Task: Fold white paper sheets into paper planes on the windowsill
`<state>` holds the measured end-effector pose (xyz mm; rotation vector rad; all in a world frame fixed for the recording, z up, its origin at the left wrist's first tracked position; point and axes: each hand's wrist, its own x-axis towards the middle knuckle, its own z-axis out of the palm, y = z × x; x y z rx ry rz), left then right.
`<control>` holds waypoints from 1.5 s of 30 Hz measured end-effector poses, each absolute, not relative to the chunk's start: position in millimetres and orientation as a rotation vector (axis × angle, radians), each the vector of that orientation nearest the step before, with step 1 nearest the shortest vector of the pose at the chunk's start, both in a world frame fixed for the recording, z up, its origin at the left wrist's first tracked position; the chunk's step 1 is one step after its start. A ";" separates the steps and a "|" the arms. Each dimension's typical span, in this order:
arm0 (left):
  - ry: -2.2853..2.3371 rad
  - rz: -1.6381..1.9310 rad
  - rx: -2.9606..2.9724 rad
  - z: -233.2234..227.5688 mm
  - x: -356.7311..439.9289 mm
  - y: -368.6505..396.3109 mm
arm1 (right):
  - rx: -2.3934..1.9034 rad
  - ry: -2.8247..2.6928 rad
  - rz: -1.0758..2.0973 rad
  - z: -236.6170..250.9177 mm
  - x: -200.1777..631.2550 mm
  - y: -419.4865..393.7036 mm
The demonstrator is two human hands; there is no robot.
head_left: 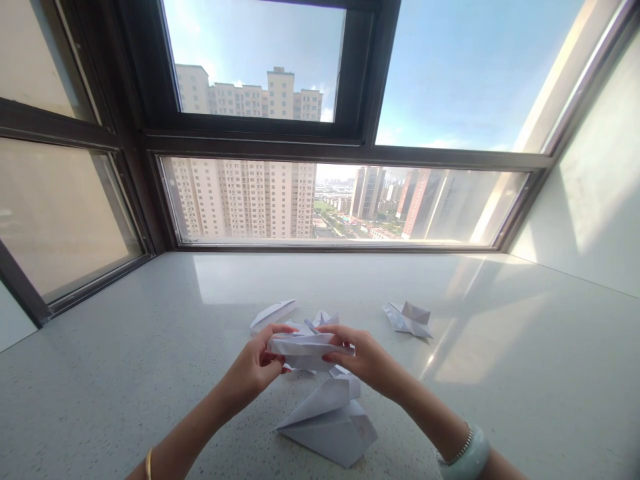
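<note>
Both hands hold a half-folded piece of white paper [307, 348] in the air just above the counter [150, 373], near its front edge. The left hand [253, 370] pinches the paper's left end, thumb on top and fingers [273, 360] curled beneath; the right hand [363, 360] grips the right end the same way, fingers clenched on the sheet.

The step in hand looks like setting or tightening a fold. To do it well, the edges want to be lined up before any pressure goes on — then a thumb run along the crease from the middle outward, with the other hand holding the layers from slipping. Laying the piece flat on the counter would likely give a sharper line than creasing it in the air.

A finished paper plane [330, 423] lies just below the hands; more folded paper shapes sit behind [273, 313] and to the right [409, 319].
</note>
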<state>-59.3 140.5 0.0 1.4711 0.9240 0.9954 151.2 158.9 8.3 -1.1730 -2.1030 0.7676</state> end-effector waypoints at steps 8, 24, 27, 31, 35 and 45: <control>0.918 0.935 1.693 3.2 -58.2 133.8 | -1.229 -2.098 0.771 5.3 148.4 159.5; 0.958 1.275 1.464 -0.4 -54.8 136.7 | -1.186 -1.844 1.019 -3.4 143.4 161.2; 0.906 1.409 1.358 -2.9 -50.1 135.4 | -1.125 -1.688 1.174 -8.9 135.4 163.2; 0.870 1.446 1.441 -6.0 -51.5 138.7 | -1.060 -1.698 1.208 -6.7 122.0 170.8; 1.074 1.587 1.437 -5.1 -64.8 151.3 | -1.107 -2.080 0.805 0.0 110.0 194.4; 1.225 2.004 0.897 3.4 -91.0 168.3 | -1.264 -2.518 0.092 -16.5 80.0 266.2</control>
